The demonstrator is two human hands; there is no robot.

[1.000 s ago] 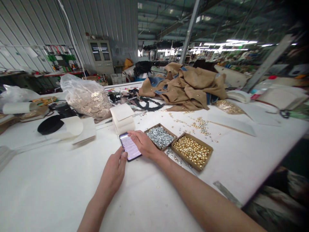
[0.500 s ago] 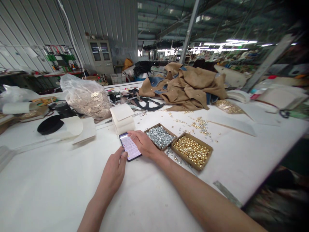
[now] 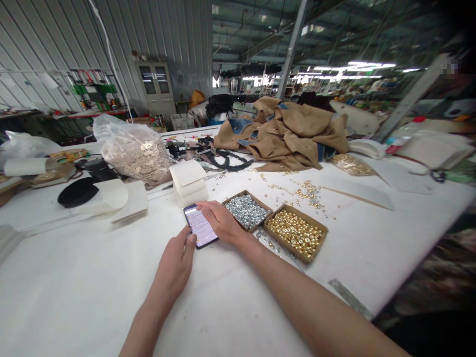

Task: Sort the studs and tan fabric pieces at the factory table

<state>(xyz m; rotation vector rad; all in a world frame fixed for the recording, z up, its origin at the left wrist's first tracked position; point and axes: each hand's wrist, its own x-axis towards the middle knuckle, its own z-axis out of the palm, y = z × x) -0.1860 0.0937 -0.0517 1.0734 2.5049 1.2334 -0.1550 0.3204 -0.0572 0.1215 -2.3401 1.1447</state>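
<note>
A smartphone (image 3: 203,228) with a lit screen full of text rows is tilted slightly on the white table. My left hand (image 3: 174,263) has its thumb and fingers closed about the phone's lower left edge. From the other side, my right hand (image 3: 223,223) grips it along the right edge, with fingers reaching over the upper part of the screen. The undersides of both grips are hidden. Just right of my right hand sit a cardboard tray of silver eyelets (image 3: 247,212) and another of gold-coloured ones (image 3: 295,232).
A cream roll of strip (image 3: 189,183) stands behind the phone. Loose gold pieces (image 3: 310,193) lie scattered beyond the trays. Farther back are a heap of brown fabric (image 3: 286,134) and a clear plastic bag of small parts (image 3: 134,151). A black roll (image 3: 78,192) lies at left.
Both hands and the phone stay in place. At the lower right, beside the table edge, a dark shape has shifted.
</note>
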